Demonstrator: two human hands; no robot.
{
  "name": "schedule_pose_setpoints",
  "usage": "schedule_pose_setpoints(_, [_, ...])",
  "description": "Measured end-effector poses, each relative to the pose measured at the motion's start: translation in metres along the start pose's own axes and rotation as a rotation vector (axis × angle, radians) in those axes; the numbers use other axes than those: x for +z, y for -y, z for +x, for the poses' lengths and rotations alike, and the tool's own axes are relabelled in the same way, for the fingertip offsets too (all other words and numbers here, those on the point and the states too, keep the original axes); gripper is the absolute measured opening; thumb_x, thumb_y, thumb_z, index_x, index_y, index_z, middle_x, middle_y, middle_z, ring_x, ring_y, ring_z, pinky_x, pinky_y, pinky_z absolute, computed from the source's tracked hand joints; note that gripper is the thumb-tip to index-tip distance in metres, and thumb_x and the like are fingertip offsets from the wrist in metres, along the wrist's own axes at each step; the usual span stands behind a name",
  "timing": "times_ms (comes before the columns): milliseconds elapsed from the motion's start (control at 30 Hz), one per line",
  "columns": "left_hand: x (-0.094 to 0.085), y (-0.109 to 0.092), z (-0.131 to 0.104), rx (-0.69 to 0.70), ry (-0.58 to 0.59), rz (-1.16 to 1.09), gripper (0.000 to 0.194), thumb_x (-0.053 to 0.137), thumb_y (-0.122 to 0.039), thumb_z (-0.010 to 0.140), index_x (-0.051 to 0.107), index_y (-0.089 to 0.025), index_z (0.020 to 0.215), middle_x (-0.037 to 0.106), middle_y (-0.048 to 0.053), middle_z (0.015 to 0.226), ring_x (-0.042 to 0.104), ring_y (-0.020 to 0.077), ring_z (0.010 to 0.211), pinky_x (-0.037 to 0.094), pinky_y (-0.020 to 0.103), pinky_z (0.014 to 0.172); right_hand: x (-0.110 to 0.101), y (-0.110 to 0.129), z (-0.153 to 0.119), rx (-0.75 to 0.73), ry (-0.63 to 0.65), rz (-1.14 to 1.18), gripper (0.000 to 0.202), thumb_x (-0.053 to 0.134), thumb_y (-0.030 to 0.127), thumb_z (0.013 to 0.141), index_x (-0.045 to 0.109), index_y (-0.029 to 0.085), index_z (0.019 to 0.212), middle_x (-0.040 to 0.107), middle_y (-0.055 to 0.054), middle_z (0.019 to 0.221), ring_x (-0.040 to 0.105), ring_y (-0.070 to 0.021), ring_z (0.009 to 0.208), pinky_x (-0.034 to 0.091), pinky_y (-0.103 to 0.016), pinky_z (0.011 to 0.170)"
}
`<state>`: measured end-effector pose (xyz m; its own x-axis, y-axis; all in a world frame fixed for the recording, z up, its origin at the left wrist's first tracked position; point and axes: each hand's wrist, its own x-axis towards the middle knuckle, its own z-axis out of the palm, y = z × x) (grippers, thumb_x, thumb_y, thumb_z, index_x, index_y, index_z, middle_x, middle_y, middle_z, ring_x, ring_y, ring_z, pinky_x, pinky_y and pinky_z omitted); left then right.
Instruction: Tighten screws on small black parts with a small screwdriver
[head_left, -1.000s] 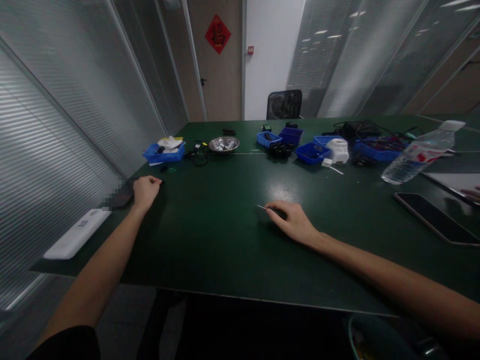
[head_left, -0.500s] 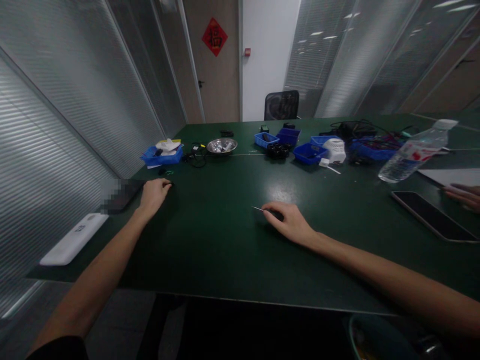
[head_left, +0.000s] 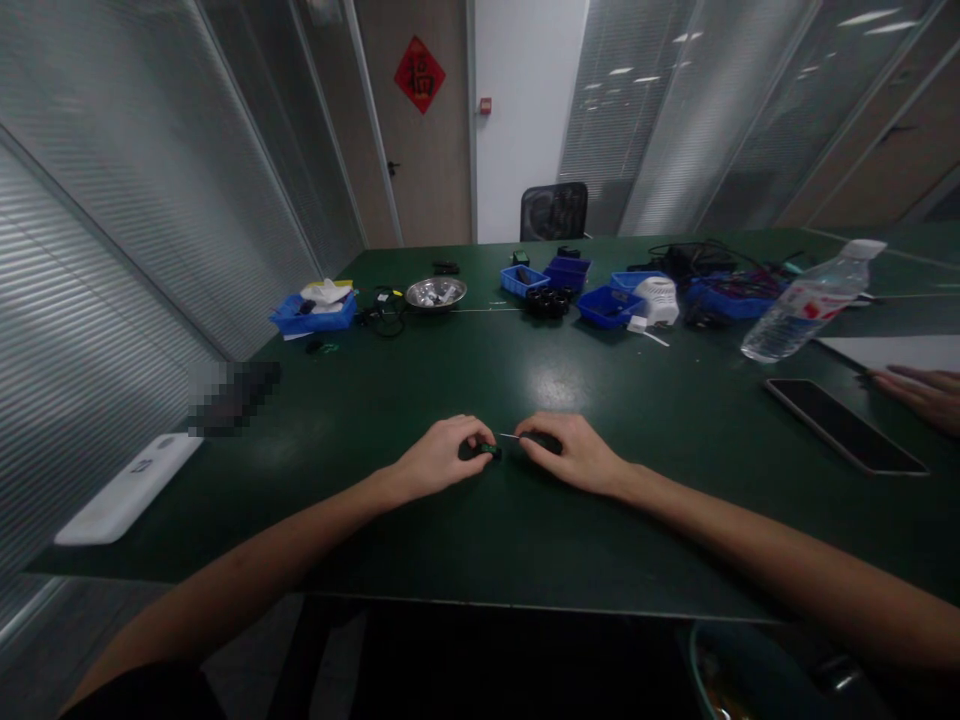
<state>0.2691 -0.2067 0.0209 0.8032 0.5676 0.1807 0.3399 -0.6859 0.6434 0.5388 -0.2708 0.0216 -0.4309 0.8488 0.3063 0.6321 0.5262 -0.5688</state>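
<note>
On the near side of the bench (head_left: 420,385), the left hand (head_left: 439,458) pinches a small green-and-black part (head_left: 491,451) at about eight o'clock from the thin tool (head_left: 541,441) in the right hand's (head_left: 581,455) fingers. Probably light, stiff and fragile, it suits an edge hold.

The left hand (head_left: 450,452) has moved beside the right (head_left: 568,450).

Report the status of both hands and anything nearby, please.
Left hand gripping small green-and-black piece. Right hand holding slim tool, tip toward the piece. Bottle and phone off to the right.
</note>
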Motion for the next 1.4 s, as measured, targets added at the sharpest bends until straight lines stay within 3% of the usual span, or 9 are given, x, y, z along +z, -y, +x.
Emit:
schedule_pose_setpoints(333, [-0.002,0.004,-0.006,0.038,0.009,-0.006,0.022,0.069,-0.027,0.094,0.068,-0.023,0.115,0.066,0.006,0.109,0.061,0.0197,0.096,0.050,0.033,0.085,0.000,0.001,-0.003,-0.077,0.080,-0.094,0.024,0.057,0.036,0.102,0.073,0.022,0.113,0.075,-0.005,0.101,0.069,-0.0183,0.081,0.050,-0.031,0.074])
schedule_pose_setpoints(533, [-0.003,0.003,-0.005,0.047,0.019,-0.003,0.015,0.063,-0.025,0.097,0.069,-0.022,0.110,0.064,0.006,0.107,0.060,0.0193,0.094,0.050,0.033,0.084,0.003,0.002,-0.004,-0.092,0.081,-0.143,0.024,0.057,0.035,0.101,0.074,0.023,0.114,0.073,-0.005,0.100,0.067,-0.0171,0.077,0.048,-0.030,0.070])
schedule_pose_setpoints(1100, [-0.004,0.002,-0.006,0.050,0.039,0.009,0.017,0.065,-0.030,0.099,0.069,-0.023,0.114,0.065,0.006,0.108,0.060,0.0201,0.095,0.049,0.033,0.084,0.007,0.009,0.000,-0.147,0.148,-0.234,0.030,0.050,0.038,0.107,0.070,0.023,0.122,0.070,-0.006,0.102,0.064,-0.0159,0.075,0.045,-0.028,0.065])
schedule_pose_setpoints(1267, [-0.004,0.002,-0.006,0.063,0.040,0.015,0.017,0.065,-0.029,0.099,0.069,-0.022,0.114,0.065,0.007,0.110,0.060,0.0211,0.099,0.050,0.034,0.087,0.009,0.012,0.003,-0.161,0.120,-0.191,0.030,0.050,0.037,0.108,0.070,0.021,0.122,0.070,-0.006,0.102,0.064,-0.0162,0.075,0.047,-0.029,0.066])
schedule_pose_setpoints(1400, [-0.003,0.002,-0.005,0.084,0.014,0.020,0.016,0.066,-0.027,0.098,0.068,-0.022,0.114,0.064,0.007,0.115,0.060,0.0231,0.110,0.049,0.038,0.096,0.010,0.008,0.002,-0.139,-0.012,-0.049,0.026,0.051,0.035,0.108,0.068,0.020,0.122,0.071,-0.006,0.102,0.066,-0.0175,0.084,0.051,-0.031,0.074])
